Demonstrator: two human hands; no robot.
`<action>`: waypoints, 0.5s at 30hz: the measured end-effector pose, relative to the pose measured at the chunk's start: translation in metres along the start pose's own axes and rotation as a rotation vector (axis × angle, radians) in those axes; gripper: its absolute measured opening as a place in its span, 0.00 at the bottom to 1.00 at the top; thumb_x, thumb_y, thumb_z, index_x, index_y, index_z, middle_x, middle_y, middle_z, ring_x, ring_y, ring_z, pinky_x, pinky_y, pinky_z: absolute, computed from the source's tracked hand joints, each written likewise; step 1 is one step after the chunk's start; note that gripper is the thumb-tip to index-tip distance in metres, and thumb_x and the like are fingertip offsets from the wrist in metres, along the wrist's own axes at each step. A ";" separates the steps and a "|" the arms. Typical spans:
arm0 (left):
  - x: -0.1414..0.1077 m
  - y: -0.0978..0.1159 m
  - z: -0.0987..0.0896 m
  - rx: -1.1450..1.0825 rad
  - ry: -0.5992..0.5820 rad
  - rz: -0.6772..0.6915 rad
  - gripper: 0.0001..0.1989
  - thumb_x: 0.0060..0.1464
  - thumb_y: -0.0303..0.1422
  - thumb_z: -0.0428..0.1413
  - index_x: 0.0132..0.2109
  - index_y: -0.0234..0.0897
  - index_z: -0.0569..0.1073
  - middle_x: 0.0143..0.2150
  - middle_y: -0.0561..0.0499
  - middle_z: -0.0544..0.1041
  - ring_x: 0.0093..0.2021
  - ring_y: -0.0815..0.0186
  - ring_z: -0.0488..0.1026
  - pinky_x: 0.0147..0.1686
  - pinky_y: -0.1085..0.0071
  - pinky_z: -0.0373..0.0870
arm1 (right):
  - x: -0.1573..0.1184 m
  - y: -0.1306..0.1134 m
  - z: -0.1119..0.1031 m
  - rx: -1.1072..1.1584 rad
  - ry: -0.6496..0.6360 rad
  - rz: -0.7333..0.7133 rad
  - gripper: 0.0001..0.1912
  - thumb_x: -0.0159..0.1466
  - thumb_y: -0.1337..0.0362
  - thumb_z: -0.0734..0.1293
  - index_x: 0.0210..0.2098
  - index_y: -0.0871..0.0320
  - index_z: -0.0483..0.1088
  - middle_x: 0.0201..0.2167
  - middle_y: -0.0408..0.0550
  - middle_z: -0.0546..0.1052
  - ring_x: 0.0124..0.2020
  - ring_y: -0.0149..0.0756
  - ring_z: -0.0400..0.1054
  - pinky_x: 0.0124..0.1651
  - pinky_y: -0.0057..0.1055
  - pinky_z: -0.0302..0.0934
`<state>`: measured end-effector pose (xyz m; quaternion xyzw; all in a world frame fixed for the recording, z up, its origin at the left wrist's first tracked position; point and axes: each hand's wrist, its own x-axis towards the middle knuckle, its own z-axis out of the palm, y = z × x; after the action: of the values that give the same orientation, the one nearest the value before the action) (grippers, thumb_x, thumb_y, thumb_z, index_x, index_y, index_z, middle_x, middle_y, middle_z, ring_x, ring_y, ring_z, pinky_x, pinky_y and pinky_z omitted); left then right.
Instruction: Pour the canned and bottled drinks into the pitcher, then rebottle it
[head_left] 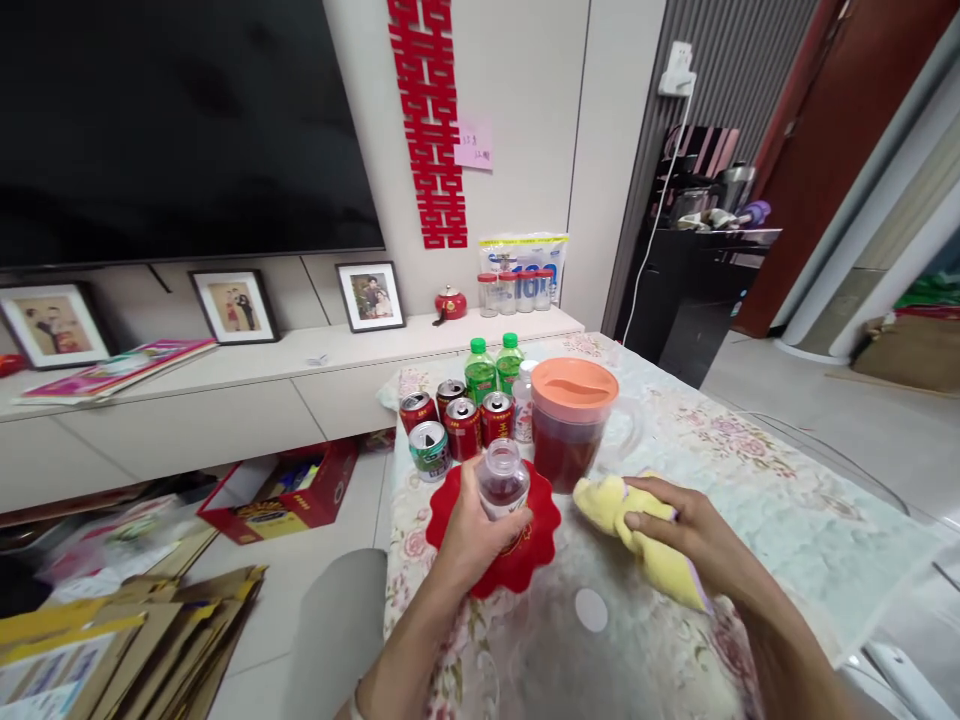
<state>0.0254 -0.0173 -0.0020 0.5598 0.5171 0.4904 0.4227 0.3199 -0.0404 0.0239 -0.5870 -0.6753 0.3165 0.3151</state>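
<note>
My left hand (pixel 481 535) is wrapped round a clear, uncapped bottle (pixel 504 482), held over a red scalloped plate (pixel 541 560). In my right hand (pixel 679 525) is a bunched yellow cloth (pixel 645 525) with a purple edge, just above the table. Between and beyond my hands stands a pitcher (pixel 566 445) of dark reddish liquid, with an orange lid (pixel 576 383) and a clear handle. A white round disc (pixel 592 610), perhaps a lid, lies in front of the plate. Whether the bottle holds any liquid, I cannot tell.
Several drink cans (pixel 463 428) and two green-capped bottles (pixel 480 368) stand behind the plate on the flowered tablecloth (pixel 720 450). Another clear bottle (pixel 523 405) is beside the pitcher. A grey stool (pixel 341 630) and flattened cardboard (pixel 165 630) are to the left, below table height.
</note>
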 end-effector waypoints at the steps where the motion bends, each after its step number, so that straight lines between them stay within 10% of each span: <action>1: -0.001 0.002 0.002 0.000 0.014 0.006 0.37 0.42 0.36 0.67 0.59 0.42 0.62 0.49 0.48 0.80 0.49 0.56 0.79 0.52 0.59 0.74 | -0.004 -0.008 0.001 0.030 0.010 -0.014 0.31 0.62 0.41 0.69 0.55 0.56 0.79 0.51 0.54 0.81 0.47 0.50 0.77 0.47 0.40 0.71; 9: -0.007 0.007 0.008 -0.023 0.038 0.039 0.36 0.43 0.35 0.65 0.60 0.40 0.62 0.53 0.45 0.78 0.52 0.54 0.78 0.53 0.57 0.73 | -0.016 -0.029 0.014 -0.172 0.258 -0.185 0.25 0.68 0.47 0.66 0.59 0.50 0.76 0.45 0.51 0.79 0.43 0.46 0.73 0.44 0.41 0.67; 15: -0.007 0.005 0.008 -0.034 0.041 0.030 0.35 0.44 0.35 0.65 0.59 0.40 0.62 0.53 0.45 0.77 0.52 0.54 0.77 0.56 0.56 0.72 | -0.014 -0.019 0.024 -0.586 0.103 -0.088 0.23 0.63 0.56 0.67 0.56 0.52 0.77 0.50 0.56 0.78 0.54 0.61 0.69 0.53 0.62 0.60</action>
<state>0.0347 -0.0248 0.0009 0.5502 0.5087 0.5167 0.4141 0.2909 -0.0578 0.0240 -0.6382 -0.7460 0.0638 0.1793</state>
